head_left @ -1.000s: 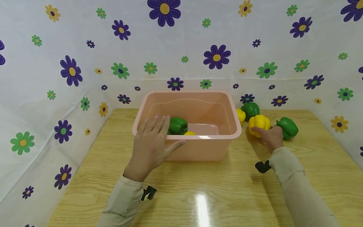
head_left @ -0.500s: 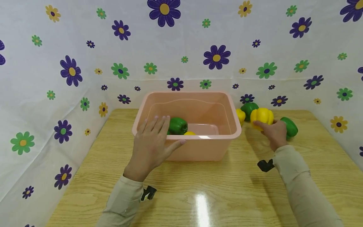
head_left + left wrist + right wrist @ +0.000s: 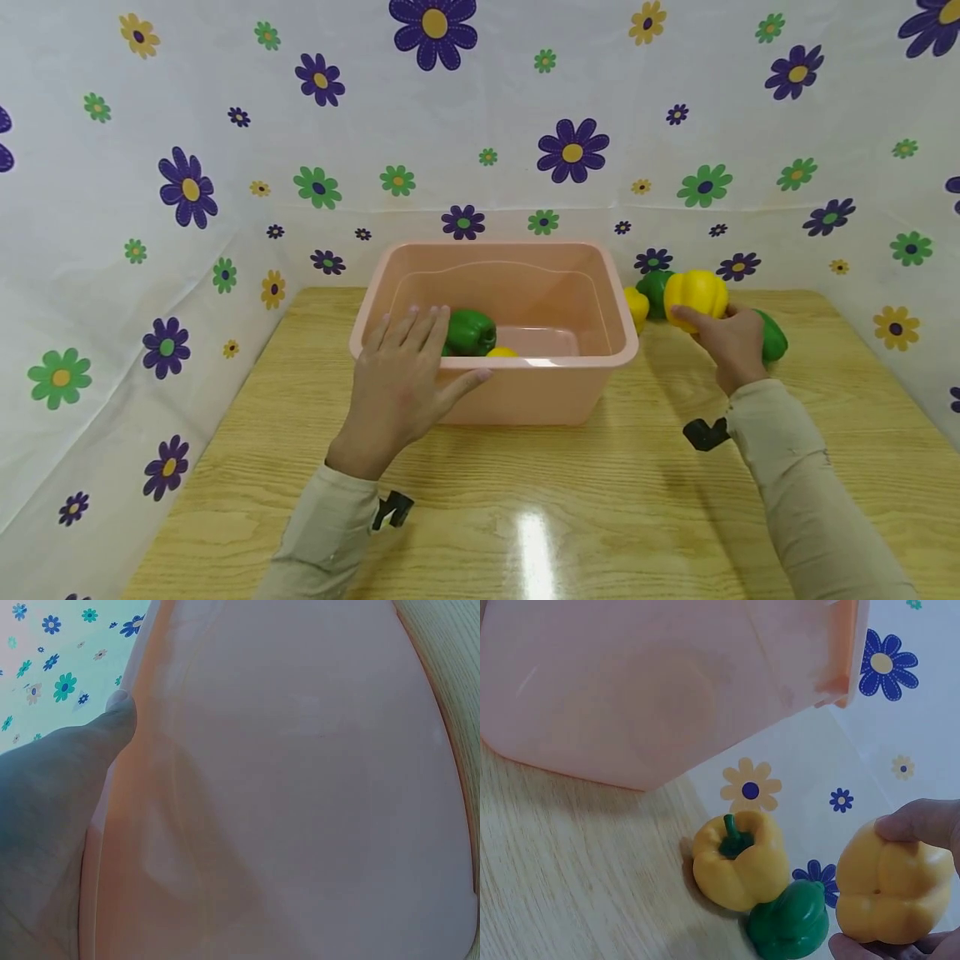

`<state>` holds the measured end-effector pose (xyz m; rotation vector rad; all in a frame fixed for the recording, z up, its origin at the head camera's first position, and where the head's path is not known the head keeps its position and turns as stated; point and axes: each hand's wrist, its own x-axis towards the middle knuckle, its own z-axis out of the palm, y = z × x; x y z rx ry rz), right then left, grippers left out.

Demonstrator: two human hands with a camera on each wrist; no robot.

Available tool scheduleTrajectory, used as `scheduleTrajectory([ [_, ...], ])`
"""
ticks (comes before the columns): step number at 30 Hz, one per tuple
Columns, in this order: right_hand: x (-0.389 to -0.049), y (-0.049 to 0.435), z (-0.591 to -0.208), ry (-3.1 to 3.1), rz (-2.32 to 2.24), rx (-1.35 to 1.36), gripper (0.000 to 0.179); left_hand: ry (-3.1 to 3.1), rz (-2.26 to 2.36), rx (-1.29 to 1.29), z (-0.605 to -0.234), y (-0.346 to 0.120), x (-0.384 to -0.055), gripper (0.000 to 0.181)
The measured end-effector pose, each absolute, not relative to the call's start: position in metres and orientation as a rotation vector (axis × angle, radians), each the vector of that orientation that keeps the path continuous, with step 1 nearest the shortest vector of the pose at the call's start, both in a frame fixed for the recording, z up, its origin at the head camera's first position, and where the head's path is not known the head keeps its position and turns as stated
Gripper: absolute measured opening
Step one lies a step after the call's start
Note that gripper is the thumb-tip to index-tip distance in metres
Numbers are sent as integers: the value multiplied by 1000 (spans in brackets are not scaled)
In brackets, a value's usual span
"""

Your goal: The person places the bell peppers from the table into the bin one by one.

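My right hand (image 3: 731,343) grips a yellow bell pepper (image 3: 696,298) between thumb and fingers, raised above the table on the right. In the right wrist view the thumb lies along one side of this yellow bell pepper (image 3: 892,885) and the fingers curl under the other. My left hand (image 3: 397,392) lies over the near left rim of a pink plastic tub (image 3: 525,387), fingers straight and thumb spread along the edge. Inside the tub are a green bell pepper (image 3: 471,333) and the top of a yellow one (image 3: 502,352); the near wall hides the rest.
Right of the tub stand another yellow bell pepper (image 3: 739,862) and a green bell pepper (image 3: 789,922), side by side. A further green bell pepper (image 3: 774,337) sits partly behind the right hand. A white flowered cloth (image 3: 480,125) hangs behind the wooden table (image 3: 600,500).
My right hand has lifted the yellow bell pepper off the table and moved it slightly up and to the right. The left hand and the tub have stayed in place.
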<state>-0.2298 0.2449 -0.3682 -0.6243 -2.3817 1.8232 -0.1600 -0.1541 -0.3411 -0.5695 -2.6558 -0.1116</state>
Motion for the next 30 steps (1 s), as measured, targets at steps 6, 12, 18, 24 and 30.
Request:
scheduleTrajectory([
  [6, -229, 240, -360, -2339, 1873, -606, 91, -2654, -115, -570, -341, -154, -160, 92],
  [12, -227, 235, -352, -2302, 1895, -549, 88, -2654, -114, -569, -341, -154, -159, 93],
  [18, -225, 229, -345, -2272, 1912, -491, 87, -2661, -117, -564, -341, -153, -160, 93],
  [24, -223, 222, -337, -2269, 1909, -467, 88, -2663, -116, -564, -340, -153, -160, 93],
  [30, -221, 216, -331, -2268, 1908, -365, 83, -2663, -107, -561, -340, -153, -159, 92],
])
